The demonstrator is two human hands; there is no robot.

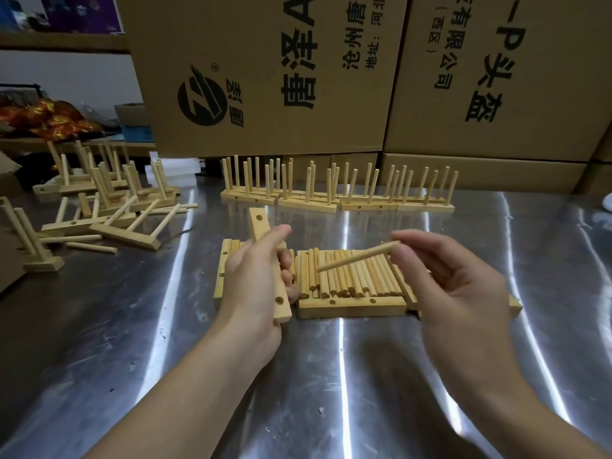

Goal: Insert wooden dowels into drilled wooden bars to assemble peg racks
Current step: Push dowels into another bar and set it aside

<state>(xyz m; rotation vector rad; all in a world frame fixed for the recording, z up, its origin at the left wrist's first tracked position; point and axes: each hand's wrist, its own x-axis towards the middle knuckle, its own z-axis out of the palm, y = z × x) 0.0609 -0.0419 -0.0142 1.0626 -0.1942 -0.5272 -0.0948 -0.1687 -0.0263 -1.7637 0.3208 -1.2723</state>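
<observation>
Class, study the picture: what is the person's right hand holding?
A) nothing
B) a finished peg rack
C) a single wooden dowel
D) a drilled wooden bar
C: the right hand pinches a single wooden dowel above the pile of dowels, while the left hand grips the drilled wooden bar.

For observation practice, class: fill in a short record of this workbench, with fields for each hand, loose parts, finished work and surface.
Left hand: grips a drilled bar, visible holes empty
Right hand: pinches one dowel, apart from the bar
Loose parts: pile of dowels lying on flat bars
Finished work: row of upright racks at back; heap of racks at left
Surface: shiny metal table
</observation>
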